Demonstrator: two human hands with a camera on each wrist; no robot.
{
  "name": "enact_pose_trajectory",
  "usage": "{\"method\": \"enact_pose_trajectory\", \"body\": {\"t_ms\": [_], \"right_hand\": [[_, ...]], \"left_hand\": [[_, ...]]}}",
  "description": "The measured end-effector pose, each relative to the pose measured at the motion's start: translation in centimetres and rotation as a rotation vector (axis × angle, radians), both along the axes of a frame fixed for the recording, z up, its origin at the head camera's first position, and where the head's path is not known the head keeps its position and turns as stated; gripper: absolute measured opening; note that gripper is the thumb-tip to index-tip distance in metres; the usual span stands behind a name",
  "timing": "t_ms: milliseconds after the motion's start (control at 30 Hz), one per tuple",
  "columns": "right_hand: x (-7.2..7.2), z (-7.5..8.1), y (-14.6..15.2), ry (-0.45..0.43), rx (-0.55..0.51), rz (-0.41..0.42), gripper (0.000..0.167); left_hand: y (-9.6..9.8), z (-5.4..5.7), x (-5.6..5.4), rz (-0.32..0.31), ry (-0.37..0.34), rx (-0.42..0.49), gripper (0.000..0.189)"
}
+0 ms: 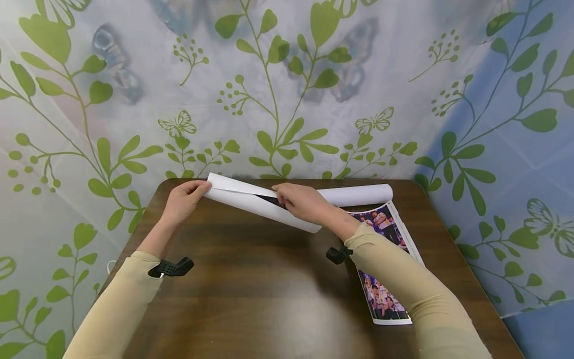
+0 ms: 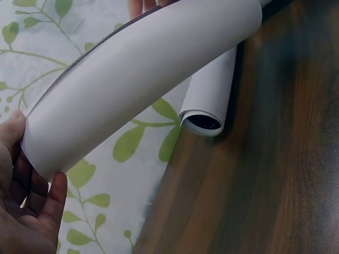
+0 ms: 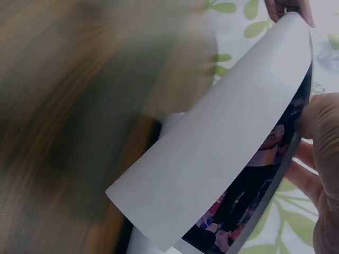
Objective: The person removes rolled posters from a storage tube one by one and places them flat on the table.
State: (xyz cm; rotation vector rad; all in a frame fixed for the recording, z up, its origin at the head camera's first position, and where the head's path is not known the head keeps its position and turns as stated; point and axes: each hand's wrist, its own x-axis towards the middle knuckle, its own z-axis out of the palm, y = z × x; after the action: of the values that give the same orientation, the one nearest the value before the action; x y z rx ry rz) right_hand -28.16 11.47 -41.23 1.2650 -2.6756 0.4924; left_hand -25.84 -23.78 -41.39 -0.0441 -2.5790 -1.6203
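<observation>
A loosely curled poster (image 1: 242,202), white on its back and printed dark inside, is held up over the far part of the table. My left hand (image 1: 181,202) pinches its left end; in the left wrist view, thumb and fingers (image 2: 55,198) grip that end. My right hand (image 1: 302,202) pinches the long upper edge, and the right wrist view shows the printed side (image 3: 270,153) beneath the folded-over white back. Behind them lies a white paper roll (image 1: 358,194), whose end opening (image 2: 204,123) appears in the left wrist view.
A printed photo sheet (image 1: 385,299) lies on the right of the brown wooden table (image 1: 251,299), partly under my right forearm. Whether it joins the white roll, I cannot tell. A leaf-patterned curtain (image 1: 278,99) hangs close behind the table. Black wrist devices (image 1: 172,268) sit on both sleeves.
</observation>
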Motion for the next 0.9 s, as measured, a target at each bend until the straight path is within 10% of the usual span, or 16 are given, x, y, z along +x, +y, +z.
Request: {"method": "enact_pose_trajectory", "body": {"t_ms": [267, 600, 900], "right_hand": [[-0.1, -1.4, 1.3, 0.006, 0.001, -0.046, 0.031], [0.4, -2.8, 2.3, -0.4, -0.137, -0.139, 0.06], [1.5, -3.5, 2.5, -0.552, -0.235, -0.133, 0.061]], "left_hand": [[0.7, -0.4, -0.3, -0.012, 0.024, 0.058, 0.055], [1.7, -0.5, -0.6, -0.162, 0.003, 0.359, 0.038], [3.5, -0.1, -0.1, -0.179, -0.015, 0.314, 0.039]]}}
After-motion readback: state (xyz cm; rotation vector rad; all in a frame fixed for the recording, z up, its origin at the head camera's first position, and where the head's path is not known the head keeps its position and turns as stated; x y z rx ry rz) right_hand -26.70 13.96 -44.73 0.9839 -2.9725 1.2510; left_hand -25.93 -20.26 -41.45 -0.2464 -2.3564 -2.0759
